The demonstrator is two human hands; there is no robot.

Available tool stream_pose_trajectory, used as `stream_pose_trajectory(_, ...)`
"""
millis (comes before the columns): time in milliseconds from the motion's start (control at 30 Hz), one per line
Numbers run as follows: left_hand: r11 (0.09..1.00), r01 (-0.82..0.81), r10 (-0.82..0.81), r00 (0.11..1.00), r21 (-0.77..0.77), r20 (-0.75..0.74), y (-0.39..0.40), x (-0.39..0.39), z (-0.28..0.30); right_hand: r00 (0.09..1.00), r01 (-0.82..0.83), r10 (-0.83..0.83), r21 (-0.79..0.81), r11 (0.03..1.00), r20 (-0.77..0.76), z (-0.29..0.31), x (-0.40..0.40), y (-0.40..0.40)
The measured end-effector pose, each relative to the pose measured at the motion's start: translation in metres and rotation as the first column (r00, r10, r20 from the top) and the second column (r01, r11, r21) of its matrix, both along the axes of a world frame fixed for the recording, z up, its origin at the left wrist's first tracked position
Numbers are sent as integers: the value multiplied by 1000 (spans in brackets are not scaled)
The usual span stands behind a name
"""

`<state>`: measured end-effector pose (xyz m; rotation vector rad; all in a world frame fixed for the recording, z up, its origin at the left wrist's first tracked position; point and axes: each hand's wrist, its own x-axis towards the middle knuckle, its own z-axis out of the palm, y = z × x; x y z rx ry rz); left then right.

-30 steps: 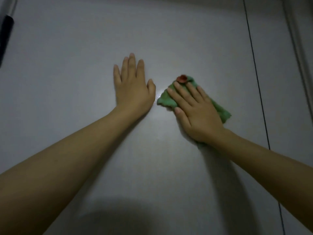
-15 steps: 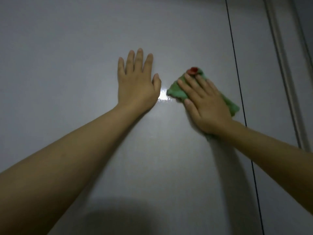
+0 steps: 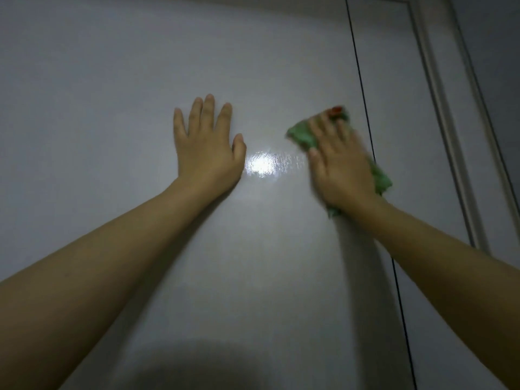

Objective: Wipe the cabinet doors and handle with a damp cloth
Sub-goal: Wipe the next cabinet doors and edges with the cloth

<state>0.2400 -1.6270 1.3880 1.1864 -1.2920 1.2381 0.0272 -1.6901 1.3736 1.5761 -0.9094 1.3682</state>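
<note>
A: Which step is this?

B: Wiping the door (image 3: 140, 80). The right hand (image 3: 342, 167), fingers flat, presses the green cloth (image 3: 381, 180) to the panel close to the seam (image 3: 363, 94). The left hand (image 3: 206, 147) lies flat and spread, bracing.

A: Next?

B: Probably sweeping on; no handle shows here.

A: Changed since earlier?

B: The cloth has slid right, away from the left hand, leaving a wet sheen (image 3: 264, 164) between them.

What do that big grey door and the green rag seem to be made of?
The cabinet door looks like a smooth, glossy laminate or painted board: a light reflects sharply off it, though the core cannot be told. The green cloth looks like soft, fuzzy woven fabric, perhaps microfibre; it crumples under the right hand, but is blurred.
</note>
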Motion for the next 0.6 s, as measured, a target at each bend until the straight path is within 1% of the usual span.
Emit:
stream_pose_trajectory(33, 1000, 16, -16, 1000, -7, 18, 1, -5, -3, 995, -10, 6, 34, 999, 95, 10, -5, -2)
stream_pose_trajectory(67, 999, 33, -33, 998, -9, 48, 1, -12, -5, 988, -17, 9, 49, 999, 157, 14, -6, -3)
stream_pose_trajectory(100, 999, 54, -53, 995, -2, 80, 0, -21, -8, 983, -22, 13, 48, 999, 185, 11, -4, -3)
stream_pose_trajectory(133, 997, 79, -79, 992, 13, 98, -1, -29, -10, 984, -23, 15, 41, 999, 179, 3, 0, -1)
stream_pose_trajectory(167, 994, 105, -108, 989, 33, 101, -4, -38, -12, 990, -25, 21, 28, 999, 137, -10, 3, 0)
stream_pose_trajectory(233, 989, 128, -135, 987, 76, 87, -11, -50, -14, 1000, -16, 16, 7, 1000, -18, -41, 1, -1)
stream_pose_trajectory(267, 991, 106, -113, 990, 84, 89, -15, -53, -15, 995, 1, -1, 0, 1000, -98, -50, -6, -4)
stream_pose_trajectory(300, 995, 65, -73, 992, 79, 99, -19, -55, -17, 989, 15, -15, -3, 1000, -147, -52, -17, -7)
stream_pose_trajectory(333, 998, 25, -32, 993, 64, 110, -22, -55, -18, 989, 30, -30, -6, 1000, -147, -46, -28, -11)
stream_pose_trajectory(400, 999, -7, 3, 994, 38, 113, -25, -54, -19, 999, 46, -46, 11, 999, -27, -26, -47, -16)
stream_pose_trajectory(500, 999, -10, 6, 994, 35, 113, -25, -55, -20, 978, -10, -4, 64, 998, 206, 1, -60, -18)
stream_pose_trajectory(567, 999, -10, 6, 993, 32, 117, -25, -56, -20, 960, -11, -11, 78, 997, 280, -4, -51, -17)
stream_pose_trajectory(600, 1000, -9, 6, 993, 29, 115, -25, -56, -20, 962, -3, -18, 74, 997, 273, -15, -43, -15)
